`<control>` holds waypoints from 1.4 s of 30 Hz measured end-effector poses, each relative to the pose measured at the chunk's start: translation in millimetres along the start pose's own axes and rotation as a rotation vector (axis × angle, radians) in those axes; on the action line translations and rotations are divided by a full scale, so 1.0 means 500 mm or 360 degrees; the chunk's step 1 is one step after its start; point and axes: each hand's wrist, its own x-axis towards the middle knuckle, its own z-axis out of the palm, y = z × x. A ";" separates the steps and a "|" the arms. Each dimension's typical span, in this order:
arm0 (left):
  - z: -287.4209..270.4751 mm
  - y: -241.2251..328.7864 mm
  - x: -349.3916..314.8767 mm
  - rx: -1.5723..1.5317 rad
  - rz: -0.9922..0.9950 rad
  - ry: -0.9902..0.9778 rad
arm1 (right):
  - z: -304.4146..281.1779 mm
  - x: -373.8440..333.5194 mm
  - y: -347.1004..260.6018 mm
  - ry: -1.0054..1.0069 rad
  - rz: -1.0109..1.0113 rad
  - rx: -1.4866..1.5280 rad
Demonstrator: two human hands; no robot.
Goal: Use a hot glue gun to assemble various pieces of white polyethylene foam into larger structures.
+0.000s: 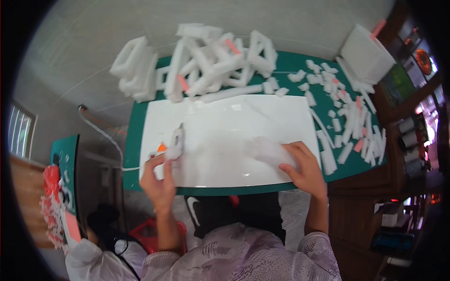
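Note:
A white foam piece (273,151), blurred by motion, is gripped in my right hand (305,169) over the right part of a white board. Its thumb and fingers close on the piece's right end. My left hand (158,181) is at the board's left front edge, thumb and forefinger curled around a small white foam piece (174,152), which is also blurred. Just beyond those fingertips lies a white glue gun (177,136), nozzle pointing away from me. An orange part (162,147) shows beside it; the gun's lower end is partly hidden.
Beneath the white board (225,174) is a green table mat (134,140). Foam frames (206,61) pile up behind, and loose foam offcuts (354,117) lie at right beside a foam block (365,54). A white cord (110,143) runs in from the left. Another person (105,257) is at lower left.

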 end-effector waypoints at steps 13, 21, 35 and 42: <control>0.044 0.008 -0.007 -0.0295 -0.0085 -0.0466 | -0.003 -0.104 0.035 0.0006 0.0061 0.0223; 0.116 0.056 0.079 -0.0156 0.0188 -0.0609 | -0.002 -0.090 0.046 0.0003 0.0052 0.0363; 0.430 0.321 0.331 -0.0243 0.1180 -0.0431 | 0.003 -0.176 0.053 -0.0052 0.0108 0.0530; 0.563 0.314 0.365 -0.0160 0.1429 -0.0712 | 0.003 -0.191 0.050 -0.0066 0.0120 0.0578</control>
